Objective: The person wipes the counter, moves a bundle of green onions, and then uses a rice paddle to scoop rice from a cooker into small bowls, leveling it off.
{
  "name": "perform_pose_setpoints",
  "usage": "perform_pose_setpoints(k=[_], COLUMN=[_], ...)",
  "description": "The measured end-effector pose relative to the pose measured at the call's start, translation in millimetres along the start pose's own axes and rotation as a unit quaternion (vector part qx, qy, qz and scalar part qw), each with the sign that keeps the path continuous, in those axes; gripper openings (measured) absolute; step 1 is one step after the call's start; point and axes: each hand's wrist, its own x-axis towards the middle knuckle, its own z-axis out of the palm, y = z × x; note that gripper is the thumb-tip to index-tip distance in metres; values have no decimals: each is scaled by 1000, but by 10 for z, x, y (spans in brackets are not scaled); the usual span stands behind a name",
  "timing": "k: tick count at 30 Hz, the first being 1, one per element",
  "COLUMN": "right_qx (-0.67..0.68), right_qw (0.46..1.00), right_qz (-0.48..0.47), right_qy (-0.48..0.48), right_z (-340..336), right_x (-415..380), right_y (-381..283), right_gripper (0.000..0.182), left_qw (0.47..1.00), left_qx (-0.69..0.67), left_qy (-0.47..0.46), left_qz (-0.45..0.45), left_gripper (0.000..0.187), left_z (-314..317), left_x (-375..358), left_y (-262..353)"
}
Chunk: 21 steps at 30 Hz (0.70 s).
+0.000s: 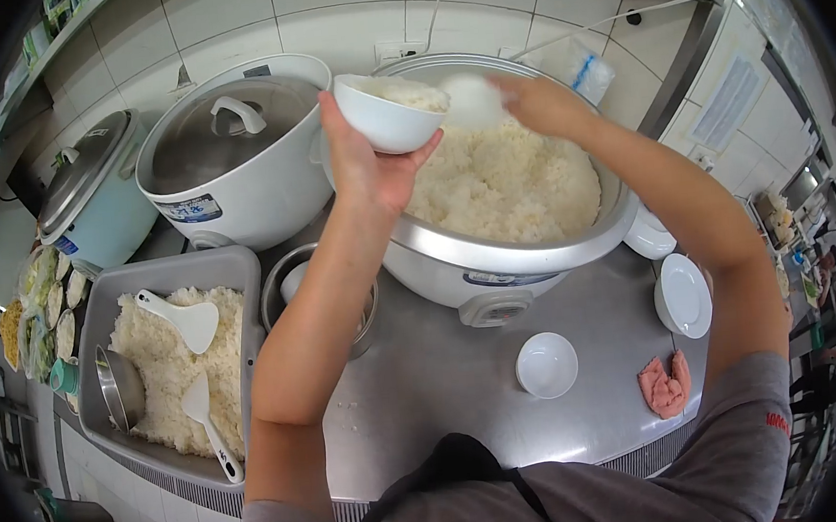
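Observation:
My left hand (374,161) grips a white bowl (389,121) from below, tilted to the right, with rice (405,92) heaped in it. Close beside its rim, my right hand (541,104) is closed on a white rice paddle (473,100), whose blade is smeared by motion. Both hands are over the open rice cooker (496,260), which holds a large mass of cooked rice (505,180). The paddle's handle is mostly hidden in my right hand.
Left of the open cooker stand two lidded rice cookers (232,143) (103,188). A grey tub (251,304) holds rice, two paddles and a metal bowl (122,387). On the steel counter (428,388) are a small white bowl (547,366), stacked plates (684,296) and a pink cloth (665,386).

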Motion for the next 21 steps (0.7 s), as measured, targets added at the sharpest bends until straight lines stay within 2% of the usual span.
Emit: perform_pose_setpoints(k=[1, 3, 4, 6, 9, 13, 15, 18, 19, 21], right_qx=[-88, -97, -98, -25, 0, -3, 67, 136, 178, 193], right_qw=[993, 989, 989, 981, 983, 980, 976, 960, 948, 949], right_qz=[45, -28, -29, -38, -77, -75, -113, -111, -70, -81], right_qy=[-63, -105, -105, -188, -166, -184, -176, -217, -252, -234], right_z=[211, 418, 437, 411, 340, 250, 326, 389, 398, 484], right_x=[57, -95, -127, -224, -362, -525, -561, -646, -666, -686], right_y=[82, 49, 9, -167, -201, -341, -296, -344, -387, -363], right_gripper=[46, 48, 48, 48, 48, 47, 48, 50, 53, 53], left_qw=[1000, 1000, 1000, 1000, 999, 998, 998, 998, 997, 997], left_qx=[5, 8, 2, -6, -6, -27, -36, -44, -50, -56], left_qy=[-4, -9, -11, -7, -28, -42, -45, -39, -41, -46], left_qz=[10, 21, 24, 24, 24, 24, 31, 33, 34, 37], left_gripper=[67, 68, 67, 67, 66, 65, 65, 66, 66, 65], left_z=[-12, -27, -36, -86, -126, -134, -146, -194, -215, -208], left_x=[10, 13, -2, -58, -98, -138, -141, -159, -163, -192], left_y=[31, 83, 108, 140, 182, 183, 208, 211, 214, 234])
